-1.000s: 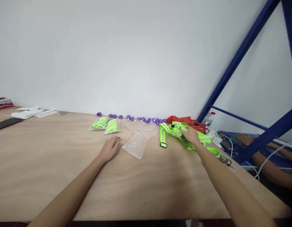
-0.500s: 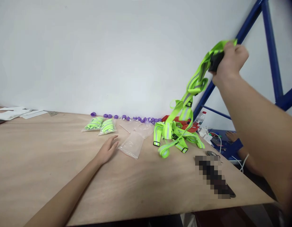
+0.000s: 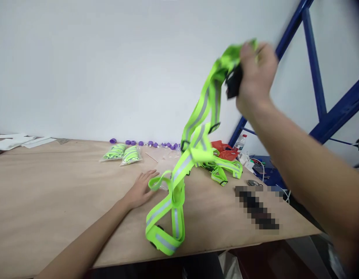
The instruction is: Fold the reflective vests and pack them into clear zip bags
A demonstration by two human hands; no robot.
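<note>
My right hand (image 3: 255, 79) is raised high and closed on the top of a neon-green reflective strap vest (image 3: 194, 128). The vest hangs down in loops, and its lowest loop (image 3: 164, 232) touches the wooden table (image 3: 51, 201) near the front edge. My left hand (image 3: 140, 190) lies flat and open on the table, just left of the hanging straps. A pile of more green vests (image 3: 223, 168) rests further back on the right. Empty clear bags (image 3: 163, 164) sit behind the straps, partly hidden.
Two bagged green vests (image 3: 123, 153) lie at the back, with a row of purple caps (image 3: 144, 143) along the wall. A red bag (image 3: 224, 149) and a water bottle (image 3: 240, 143) sit at the right. A blue metal frame (image 3: 313, 77) rises there. White papers (image 3: 19, 140) lie far left.
My right hand lifted one vest out of the pile, raised it high, then swung it left toward me. Its lower loops now trail over the table front. The left hand stayed flat.
</note>
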